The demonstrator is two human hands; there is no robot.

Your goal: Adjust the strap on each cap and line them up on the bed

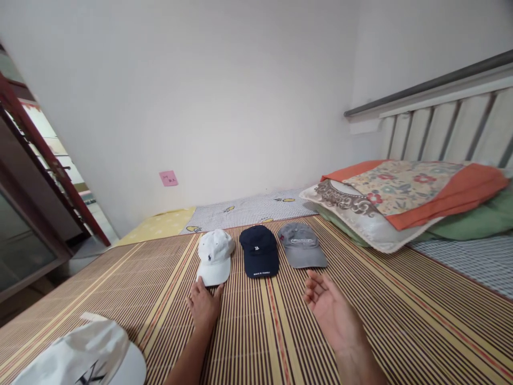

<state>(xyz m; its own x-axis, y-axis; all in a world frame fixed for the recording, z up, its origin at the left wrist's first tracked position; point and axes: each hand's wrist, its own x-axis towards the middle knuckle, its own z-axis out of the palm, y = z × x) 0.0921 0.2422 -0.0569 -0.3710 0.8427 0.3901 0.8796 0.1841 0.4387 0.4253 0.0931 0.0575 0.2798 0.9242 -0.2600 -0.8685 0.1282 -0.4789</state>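
Observation:
Three baseball caps lie in a row on a striped bamboo mat (248, 321), brims toward me. On the left is a white cap (214, 251) with a small dark logo. A navy cap (260, 248) with white lettering sits in the middle, and a grey cap (302, 246) is on the right. My left hand (204, 303) is at the white cap's brim, fingers spread, fingertips close to or touching its edge. Palm turned up and fingers loosely curled apart, my right hand (328, 307) hovers just in front of the grey cap's brim, holding nothing.
Another white cap (88, 353) with dark letters lies at the lower left. Pillows with an orange floral cover (401, 187) are piled at the right, before a bed headboard (444, 128). A pink note (168, 178) sticks to the wall. A doorway (60, 144) stands at the far left.

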